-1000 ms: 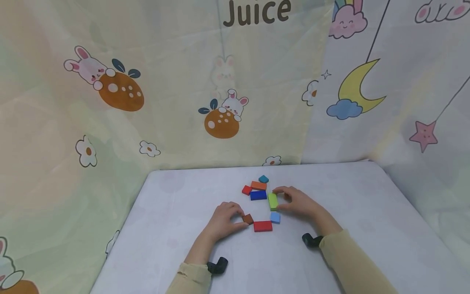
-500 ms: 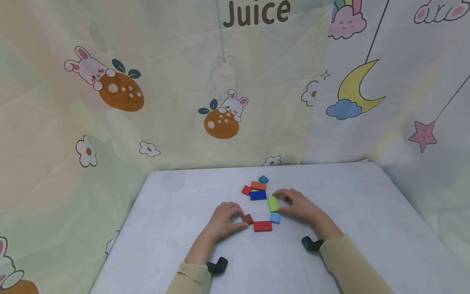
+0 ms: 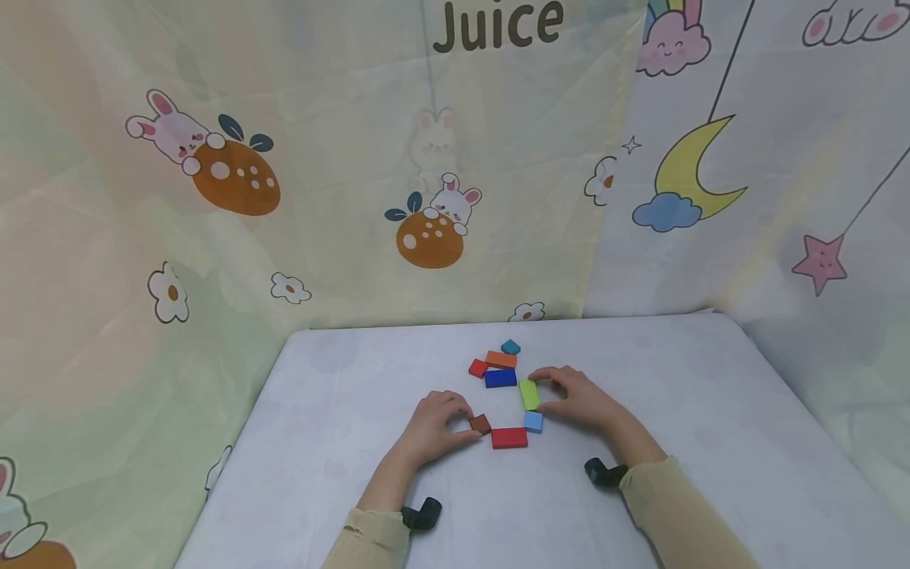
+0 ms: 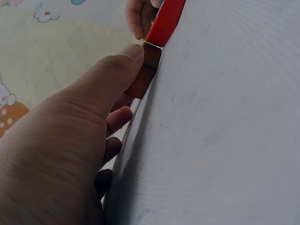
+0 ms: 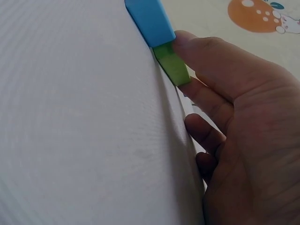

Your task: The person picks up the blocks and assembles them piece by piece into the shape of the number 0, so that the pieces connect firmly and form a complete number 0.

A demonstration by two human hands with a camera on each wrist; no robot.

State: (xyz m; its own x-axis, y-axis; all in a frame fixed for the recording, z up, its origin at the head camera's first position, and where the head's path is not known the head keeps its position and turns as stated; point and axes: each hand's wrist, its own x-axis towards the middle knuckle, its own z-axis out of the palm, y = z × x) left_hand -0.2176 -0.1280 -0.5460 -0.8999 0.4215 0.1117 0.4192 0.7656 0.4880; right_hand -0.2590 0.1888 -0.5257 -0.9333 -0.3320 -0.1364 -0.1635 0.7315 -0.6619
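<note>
My left hand [image 3: 435, 427] pinches a small brown block [image 3: 479, 424] between thumb and fingers on the white table. The brown block's corner sits right at the left end of a red rectangular block [image 3: 509, 438]. On the other side, my right hand [image 3: 579, 397] holds a lime-green block [image 3: 529, 393] by its two ends, thumb at the near end and index finger at the far end. Just below the green block lies a light blue block [image 3: 533, 422], against the red block's right end. In the right wrist view the green block [image 5: 174, 68] meets the light blue block [image 5: 151, 21].
Behind the hands lie a dark blue block [image 3: 501, 378], an orange block [image 3: 501, 359], a small red block [image 3: 478, 368] and a teal pointed block [image 3: 510, 346]. A printed cloth [image 3: 341, 221] hangs behind the table [image 3: 370, 363]. Dark wrist devices sit at both cuffs.
My right hand has slid the green block slightly toward me, up to the light blue block. The left hand and the other blocks have stayed in place.
</note>
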